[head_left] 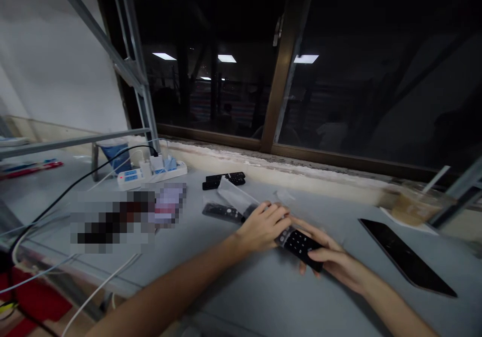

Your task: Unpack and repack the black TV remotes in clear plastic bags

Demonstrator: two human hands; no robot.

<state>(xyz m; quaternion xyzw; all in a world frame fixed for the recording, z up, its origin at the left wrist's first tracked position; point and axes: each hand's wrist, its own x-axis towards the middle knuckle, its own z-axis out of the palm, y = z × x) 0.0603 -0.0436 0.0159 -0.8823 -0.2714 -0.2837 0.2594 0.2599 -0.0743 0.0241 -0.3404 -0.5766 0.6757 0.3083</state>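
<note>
A black remote control (301, 247) with pale buttons lies tilted in my right hand (335, 259), the thumb on its near end and the fingers underneath. My left hand (265, 226) is closed over the far end, where a clear plastic sleeve (239, 196) sticks out beyond the knuckles. That end of the remote looks hazy, as if under film. Just left of my left hand, another remote in clear film (222, 211) lies on the grey table (263, 297). Behind it are two more black remotes (226, 179), close together.
A white power strip (152, 175) with plugs and cables stands at the back left, near a blurred phone (169, 204). To the right lie a dark flat slab (406, 256) and a plastic cup with a straw (414, 209). The window sill (320, 181) bounds the table's back.
</note>
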